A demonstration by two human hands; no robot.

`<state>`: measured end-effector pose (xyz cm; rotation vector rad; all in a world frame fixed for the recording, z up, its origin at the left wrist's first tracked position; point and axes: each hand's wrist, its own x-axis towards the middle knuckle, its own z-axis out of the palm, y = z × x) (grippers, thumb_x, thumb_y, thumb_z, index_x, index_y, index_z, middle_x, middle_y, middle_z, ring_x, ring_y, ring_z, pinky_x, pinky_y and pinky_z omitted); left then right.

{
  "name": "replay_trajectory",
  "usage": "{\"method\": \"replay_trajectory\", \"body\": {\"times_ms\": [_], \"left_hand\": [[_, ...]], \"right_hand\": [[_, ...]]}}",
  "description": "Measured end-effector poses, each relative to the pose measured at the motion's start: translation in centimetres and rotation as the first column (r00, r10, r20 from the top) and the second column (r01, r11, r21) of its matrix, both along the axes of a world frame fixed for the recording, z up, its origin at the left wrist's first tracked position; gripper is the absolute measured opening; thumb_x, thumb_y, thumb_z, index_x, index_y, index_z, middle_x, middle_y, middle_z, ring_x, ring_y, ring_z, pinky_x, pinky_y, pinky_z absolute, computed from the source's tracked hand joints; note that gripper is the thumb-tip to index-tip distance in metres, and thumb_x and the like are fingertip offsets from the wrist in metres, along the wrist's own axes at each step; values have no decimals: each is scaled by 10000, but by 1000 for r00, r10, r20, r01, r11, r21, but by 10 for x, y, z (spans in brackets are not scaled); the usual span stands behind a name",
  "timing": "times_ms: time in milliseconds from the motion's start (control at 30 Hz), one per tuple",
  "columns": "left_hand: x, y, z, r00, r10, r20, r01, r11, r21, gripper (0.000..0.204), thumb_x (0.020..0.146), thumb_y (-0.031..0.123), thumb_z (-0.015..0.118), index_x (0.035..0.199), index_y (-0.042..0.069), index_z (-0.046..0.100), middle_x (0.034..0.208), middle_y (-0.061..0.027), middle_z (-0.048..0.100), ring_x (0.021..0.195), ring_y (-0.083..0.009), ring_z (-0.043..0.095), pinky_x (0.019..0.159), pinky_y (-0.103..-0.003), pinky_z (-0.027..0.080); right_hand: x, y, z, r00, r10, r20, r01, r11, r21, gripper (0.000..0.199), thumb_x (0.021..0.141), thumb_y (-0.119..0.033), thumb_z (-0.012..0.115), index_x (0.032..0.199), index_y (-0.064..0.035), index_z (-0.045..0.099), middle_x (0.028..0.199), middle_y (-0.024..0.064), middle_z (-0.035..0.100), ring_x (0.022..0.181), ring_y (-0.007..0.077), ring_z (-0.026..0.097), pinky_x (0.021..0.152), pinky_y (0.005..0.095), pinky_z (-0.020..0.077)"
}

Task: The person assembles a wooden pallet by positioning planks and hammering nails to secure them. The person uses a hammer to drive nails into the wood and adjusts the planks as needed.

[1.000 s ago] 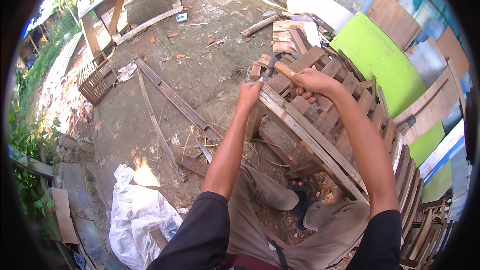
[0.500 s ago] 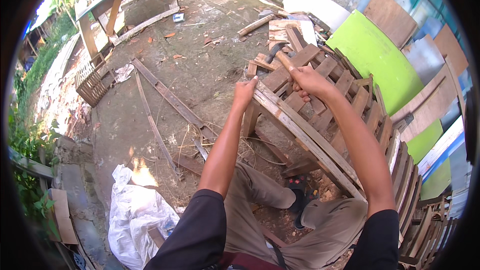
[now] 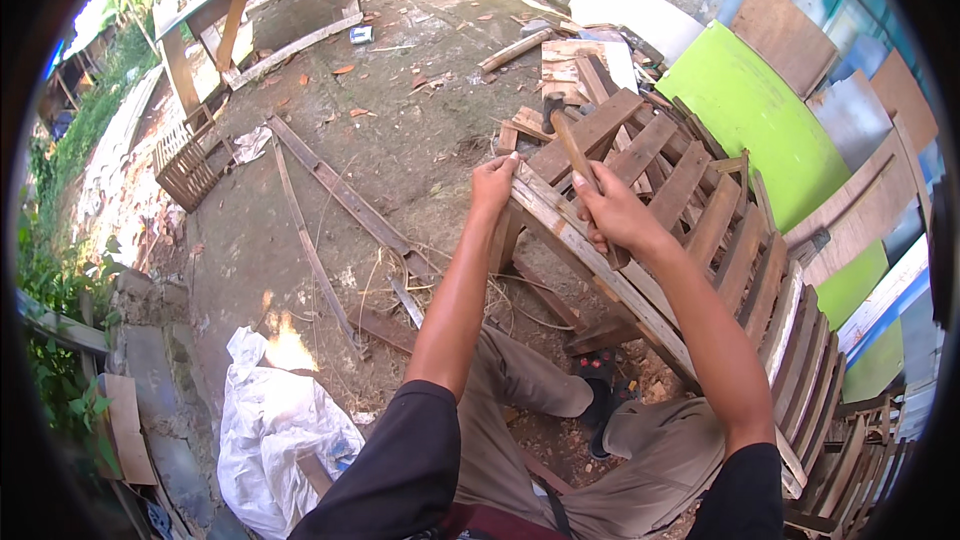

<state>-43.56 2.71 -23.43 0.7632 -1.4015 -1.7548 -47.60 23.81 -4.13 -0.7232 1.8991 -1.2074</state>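
Observation:
My right hand (image 3: 615, 212) is closed around the wooden handle of a hammer (image 3: 573, 148). The hammer's dark head points away from me, above the slats, and the butt of the handle sticks out below my fist. To its left, my left hand (image 3: 494, 185) is closed on the far end of a worn plank with flaking white paint (image 3: 570, 240). This plank runs along the near edge of a slatted wooden frame, like a pallet (image 3: 685, 180). What the left fingertips hold beyond the plank end cannot be made out.
Loose timber (image 3: 590, 70) lies beyond the frame. Green board (image 3: 755, 120) and other sheets lean at right. Long wooden strips (image 3: 335, 185) lie on the ground at left, near a white sack (image 3: 275, 430). A wooden table-like structure (image 3: 260, 0) stands far left.
My right hand has come down toward me with the hammer, and more of the handle shows, lying more lengthwise. The left hand stays at the plank's end.

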Motion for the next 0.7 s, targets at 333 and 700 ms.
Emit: {"method": "replay_trajectory", "body": {"times_ms": [333,700], "left_hand": [[0,-3,1,999,48,-23,-46,995,84,259,929,172,672,1008,-52,775,864,-64,729,731,-144,649,679,-291,504],[0,7,12,999,38,-13,-37,996,81,260,922,178,692,1007,-50,784,879,-74,745,750,-137,652,692,-284,503]], "right_hand": [[18,-9,-30,994,82,-76,-85,996,-36,357,1097,-368,441,1130,-29,548,682,7,488,468,105,460,405,299,412],[7,-7,-3,999,40,-23,-41,998,-38,431,1096,-425,413,1093,-25,574,670,28,493,447,109,460,404,309,430]]}}
